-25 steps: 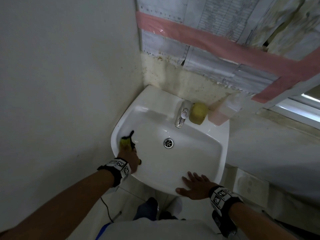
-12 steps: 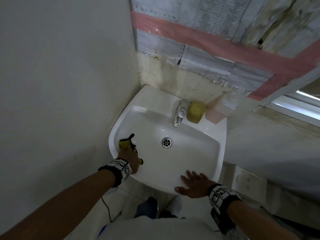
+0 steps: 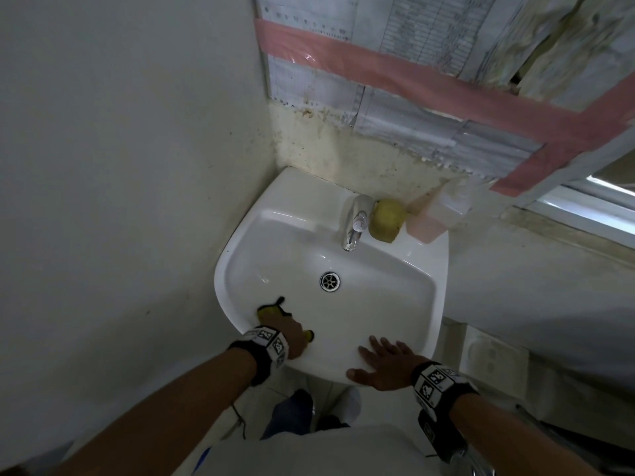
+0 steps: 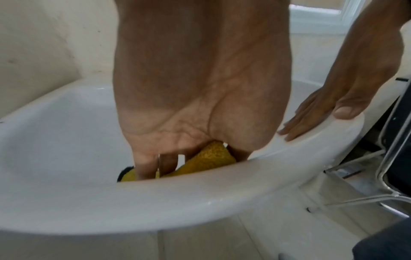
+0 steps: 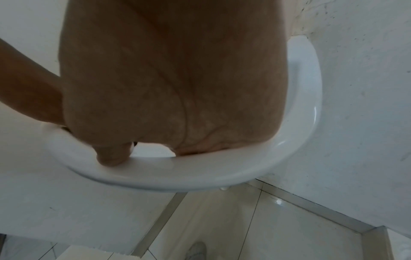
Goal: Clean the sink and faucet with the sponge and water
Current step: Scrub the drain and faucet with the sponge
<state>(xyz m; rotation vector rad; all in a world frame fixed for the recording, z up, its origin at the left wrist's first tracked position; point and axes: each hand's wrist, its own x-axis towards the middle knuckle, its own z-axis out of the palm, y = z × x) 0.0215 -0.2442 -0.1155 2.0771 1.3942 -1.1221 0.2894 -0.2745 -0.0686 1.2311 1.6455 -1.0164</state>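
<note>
A white wall-hung sink (image 3: 395, 304) sits in the corner, with a chrome faucet (image 3: 355, 226) at its back and a round drain (image 3: 330, 281) in the bowl. My left hand (image 3: 292, 333) grips a yellow sponge with a dark scrub side (image 3: 271, 309), pressing it against the inside of the bowl's front-left wall (image 4: 66, 140); the sponge (image 4: 209, 158) shows under my fingers (image 4: 144, 167). My right hand (image 3: 385, 362) lies flat with straight fingers on the sink's front rim (image 5: 200, 176), the thumb (image 5: 111, 154) over the edge.
A second yellowish sponge (image 3: 386, 219) and a pink soap bottle (image 3: 434, 214) stand on the sink's back ledge right of the faucet. Walls close in on the left and behind. A metal chair frame (image 4: 389, 176) stands on the tiled floor to the right.
My left hand has slid the sponge along the bowl's left wall toward the front rim. My right hand has stayed flat on the rim.
</note>
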